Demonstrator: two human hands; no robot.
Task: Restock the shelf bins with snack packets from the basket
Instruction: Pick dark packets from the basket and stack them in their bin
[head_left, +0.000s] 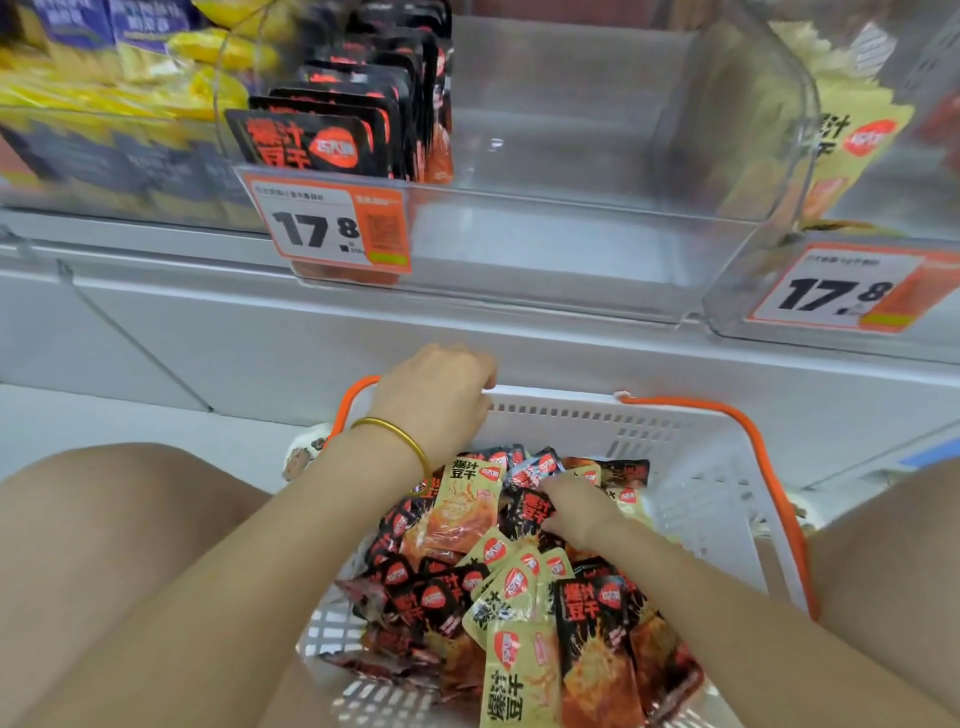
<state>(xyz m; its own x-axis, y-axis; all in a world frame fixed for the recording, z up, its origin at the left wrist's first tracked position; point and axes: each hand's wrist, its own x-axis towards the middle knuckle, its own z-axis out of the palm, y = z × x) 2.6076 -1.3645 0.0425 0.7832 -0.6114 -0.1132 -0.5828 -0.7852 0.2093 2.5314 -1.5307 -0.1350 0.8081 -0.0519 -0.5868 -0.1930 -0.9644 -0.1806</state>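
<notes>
Dozens of black and tan snack packets fill the white plastic basket below a clear shelf bin. The left hand grips the basket's far rim. The right hand digs among the packets, and I cannot tell whether it holds one.

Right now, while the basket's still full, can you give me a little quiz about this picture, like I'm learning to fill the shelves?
1. True or false: the left hand grips the rim of the white basket.
2. Which packets stand in the clear bin above the basket? A. black packets B. tan ones C. purple ones
3. Fill in: the price tag on that bin reads ___.

Key: 1 true; 2 A; 3 17.8
</notes>
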